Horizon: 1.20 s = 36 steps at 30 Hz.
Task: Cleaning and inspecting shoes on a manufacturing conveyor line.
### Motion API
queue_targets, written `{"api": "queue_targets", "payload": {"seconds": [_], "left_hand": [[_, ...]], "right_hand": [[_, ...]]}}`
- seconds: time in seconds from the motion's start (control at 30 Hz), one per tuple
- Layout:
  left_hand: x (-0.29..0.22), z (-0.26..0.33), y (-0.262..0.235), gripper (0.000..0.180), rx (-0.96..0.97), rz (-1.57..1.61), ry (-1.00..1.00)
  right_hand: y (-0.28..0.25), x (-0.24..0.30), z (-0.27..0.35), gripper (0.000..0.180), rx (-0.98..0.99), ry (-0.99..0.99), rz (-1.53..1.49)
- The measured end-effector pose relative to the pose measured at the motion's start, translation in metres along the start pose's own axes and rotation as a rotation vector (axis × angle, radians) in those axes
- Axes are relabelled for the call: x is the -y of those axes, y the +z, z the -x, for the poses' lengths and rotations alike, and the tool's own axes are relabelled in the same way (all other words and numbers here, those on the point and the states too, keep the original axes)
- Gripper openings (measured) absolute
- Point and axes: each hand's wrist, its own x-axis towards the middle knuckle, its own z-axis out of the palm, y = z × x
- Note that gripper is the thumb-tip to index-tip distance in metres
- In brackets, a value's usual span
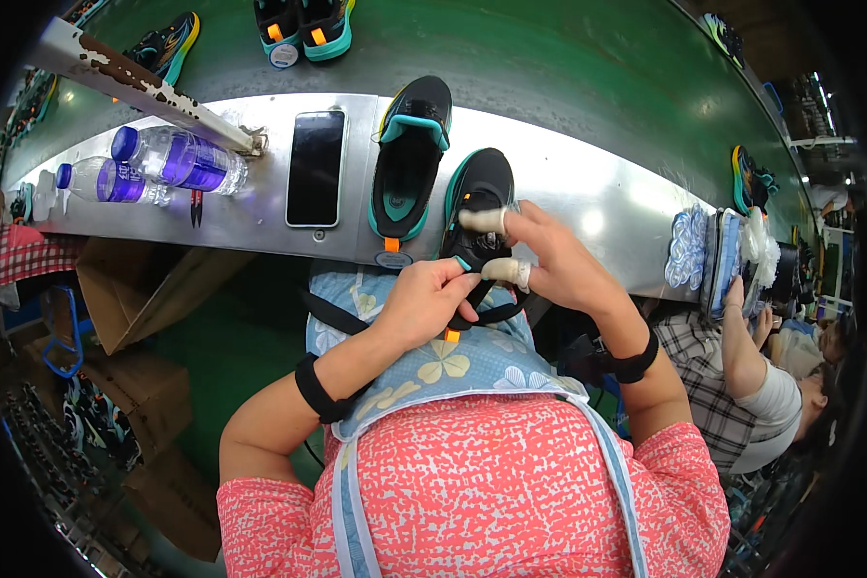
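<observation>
A black sneaker (492, 173) lies toe-away at the near edge of the metal bench, its heel end reaching my apron. My left hand (426, 302) is closed in a pinch on the shoe's opening, with a small teal bit at its fingertips. Over the shoe's other side is my right hand (561, 258), pale covers on its index finger and thumb. These two fingers are apart; the index tip touches the lacing area and looks slightly blurred. Left of it stands another black sneaker (411, 144) with teal lining, an orange heel tab and a round tag.
A smartphone (316, 169) lies left of the shoes, near two water bottles (188, 159) and a chipped white post (144, 82). Beyond runs a green surface (549, 58) with more sneakers (303, 29). Bagged items (689, 249) and a co-worker (751, 385) are at right; cardboard boxes (140, 289) at lower left.
</observation>
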Motion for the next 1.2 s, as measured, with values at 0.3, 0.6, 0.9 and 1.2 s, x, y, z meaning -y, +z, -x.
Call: {"api": "queue_targets", "payload": {"seconds": [0.3, 0.6, 0.9, 1.2], "left_hand": [[-0.001, 0.0, 0.002, 0.022, -0.01, 0.055, -0.001], [-0.004, 0.002, 0.003, 0.021, -0.021, 0.017, 0.01], [-0.003, 0.0, 0.004, 0.02, -0.02, 0.035, 0.004], [-0.004, 0.002, 0.003, 0.021, -0.007, 0.025, 0.018]], "right_hand": [[0.011, -0.005, 0.003, 0.039, -0.126, -0.139, 0.252], [0.02, -0.006, 0.009, 0.038, -0.127, -0.063, 0.241], [0.027, -0.009, 0.011, 0.042, -0.187, -0.097, 0.215], [0.004, -0.011, 0.003, 0.039, 0.062, -0.102, 0.087]]}}
